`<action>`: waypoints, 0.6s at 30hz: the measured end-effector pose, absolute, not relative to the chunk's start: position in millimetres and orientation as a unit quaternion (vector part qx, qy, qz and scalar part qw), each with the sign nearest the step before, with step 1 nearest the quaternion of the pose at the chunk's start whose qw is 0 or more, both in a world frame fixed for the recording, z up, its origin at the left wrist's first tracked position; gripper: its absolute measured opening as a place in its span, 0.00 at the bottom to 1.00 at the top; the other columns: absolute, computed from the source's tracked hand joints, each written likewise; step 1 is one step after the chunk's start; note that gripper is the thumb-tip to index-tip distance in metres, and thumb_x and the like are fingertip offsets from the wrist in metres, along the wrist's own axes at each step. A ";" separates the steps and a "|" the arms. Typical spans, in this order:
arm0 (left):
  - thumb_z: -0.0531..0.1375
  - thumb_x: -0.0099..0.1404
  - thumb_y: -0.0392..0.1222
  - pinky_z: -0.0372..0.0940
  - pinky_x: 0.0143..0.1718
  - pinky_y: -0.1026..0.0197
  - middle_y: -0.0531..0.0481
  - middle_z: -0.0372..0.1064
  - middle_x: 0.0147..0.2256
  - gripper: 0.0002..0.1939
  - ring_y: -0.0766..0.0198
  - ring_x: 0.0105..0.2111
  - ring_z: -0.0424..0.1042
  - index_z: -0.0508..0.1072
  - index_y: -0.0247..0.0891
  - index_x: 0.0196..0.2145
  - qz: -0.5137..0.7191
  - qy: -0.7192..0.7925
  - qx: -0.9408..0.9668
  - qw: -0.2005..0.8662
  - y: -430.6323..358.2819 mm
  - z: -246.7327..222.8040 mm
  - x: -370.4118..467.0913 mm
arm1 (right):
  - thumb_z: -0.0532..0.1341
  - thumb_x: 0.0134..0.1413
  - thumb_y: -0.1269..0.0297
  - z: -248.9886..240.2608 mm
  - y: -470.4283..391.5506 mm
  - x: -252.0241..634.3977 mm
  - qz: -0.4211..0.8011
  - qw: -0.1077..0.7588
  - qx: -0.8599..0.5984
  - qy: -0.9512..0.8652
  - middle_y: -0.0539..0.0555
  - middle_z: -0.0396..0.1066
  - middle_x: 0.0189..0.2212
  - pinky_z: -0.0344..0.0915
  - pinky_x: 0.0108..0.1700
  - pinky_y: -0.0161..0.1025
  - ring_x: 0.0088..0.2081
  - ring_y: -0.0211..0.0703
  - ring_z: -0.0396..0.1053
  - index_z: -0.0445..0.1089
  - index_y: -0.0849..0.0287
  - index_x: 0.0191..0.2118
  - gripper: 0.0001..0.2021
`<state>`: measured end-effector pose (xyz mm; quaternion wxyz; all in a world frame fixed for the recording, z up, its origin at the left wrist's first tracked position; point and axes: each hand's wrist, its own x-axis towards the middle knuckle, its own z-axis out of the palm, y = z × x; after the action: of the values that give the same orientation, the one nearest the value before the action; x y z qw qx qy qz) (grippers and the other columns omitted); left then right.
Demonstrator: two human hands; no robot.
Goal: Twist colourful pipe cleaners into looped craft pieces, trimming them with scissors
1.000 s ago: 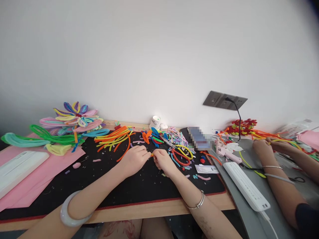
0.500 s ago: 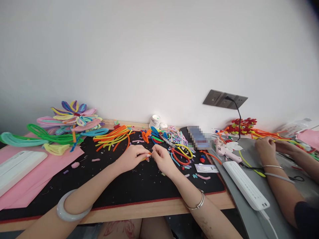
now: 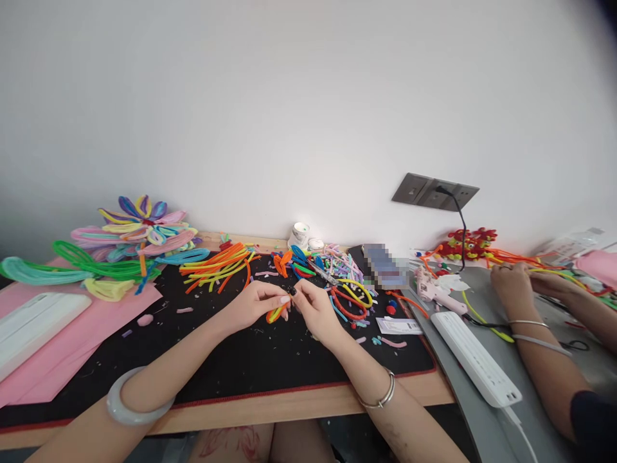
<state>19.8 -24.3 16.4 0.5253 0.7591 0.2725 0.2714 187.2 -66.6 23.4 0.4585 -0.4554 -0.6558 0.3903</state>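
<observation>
Orange-and-yellow loop (image 3: pixel 275 314) hanging beneath the left hand (image 3: pixel 255 305)

The loop's long axis is slanting down leftward from the fingertips, over the black mat (image 3: pixel 241 370). The left hand is pinching it, sitting nearer; the right hand (image 3: pixel 317 314) is bunching its fingers just beside, their grip impossible to tell.

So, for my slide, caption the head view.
Left hand holds orange and yellow pipe cleaners above black mat, right hand alongside.
</observation>
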 end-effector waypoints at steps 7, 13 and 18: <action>0.47 0.66 0.36 0.62 0.35 0.61 0.46 0.70 0.28 0.15 0.62 0.33 0.66 0.73 0.34 0.32 0.308 0.243 0.919 0.044 -21.8 9.9 20.7 | 0.48 0.54 0.53 13.0 -54.9 190.3 0.689 0.363 -0.484 -0.400 0.41 0.46 0.09 0.32 0.15 0.29 0.12 0.27 0.37 0.54 0.58 0.20 0.18; 0.46 0.66 0.33 0.62 0.35 0.60 0.44 0.69 0.27 0.16 0.61 0.33 0.66 0.73 0.34 0.32 0.263 0.225 0.938 -0.028 -23.4 7.0 23.2 | 0.50 0.48 0.66 13.2 -53.0 191.0 0.726 0.347 -0.475 -0.357 0.39 0.43 0.11 0.32 0.16 0.30 0.13 0.27 0.34 0.51 0.57 0.20 0.10; 0.47 0.66 0.39 0.61 0.36 0.60 0.46 0.69 0.27 0.16 0.61 0.32 0.66 0.73 0.36 0.29 0.290 0.277 0.900 0.168 -24.5 10.4 23.3 | 0.50 0.49 0.67 13.6 -56.1 186.9 0.505 0.410 -0.517 -0.556 0.42 0.48 0.15 0.41 0.19 0.30 0.16 0.29 0.43 0.51 0.58 0.20 0.10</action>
<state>23.3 -24.5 10.4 0.1681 0.9004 0.2768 0.2904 186.9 -56.1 13.6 0.4098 -0.5171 -0.5563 0.5051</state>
